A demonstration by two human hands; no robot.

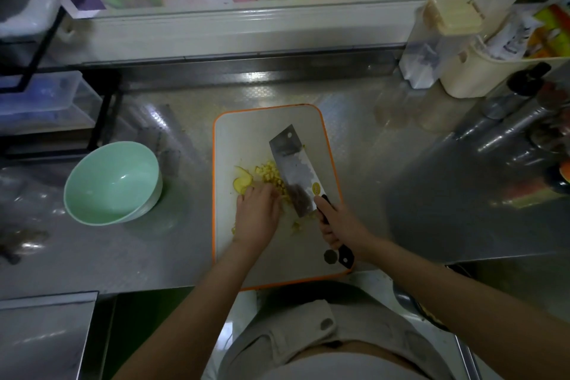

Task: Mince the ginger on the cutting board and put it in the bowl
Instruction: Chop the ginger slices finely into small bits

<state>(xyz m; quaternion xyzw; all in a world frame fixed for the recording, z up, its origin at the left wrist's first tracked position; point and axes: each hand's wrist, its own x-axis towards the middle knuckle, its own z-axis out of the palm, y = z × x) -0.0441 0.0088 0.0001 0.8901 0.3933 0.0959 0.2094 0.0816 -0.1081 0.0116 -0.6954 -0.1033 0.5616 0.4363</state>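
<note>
— Grey shirt point(308, 327) at the bottom of our view, both bare forearms reaching out, and we come straight to the right hand point(337, 230), wrapped tight round the black handle of the cleaver point(296, 170).
— And the left hand point(257, 210) is just beside the blade, fingers bent down onto the ginger point(271, 174). Pinching a piece or only pressing it? We cannot tell from here.
— Where do we stand on the job?
— Partway through the chopping, we reckon. We see a heap of small yellow cubes against the blade's left face on the cutting board point(246, 133), but they look coarse, hardly a mince. One whole slice point(242, 180) lies uncut at the heap's left edge, and a few crumbs sit near the handle.
— So the bowl point(101, 176)?
— Mint green, left of the board on the steel counter point(385, 179), well apart, no ginger in it. The whole transfer is left to do.
— Anything in the way?
— Only bare steel between board and bowl. Farther back we have a black rack point(101, 114) with clear boxes on the left, and a cream tub point(481, 71) and blurred bottles point(509, 99) on the right, all away from the work.
</note>
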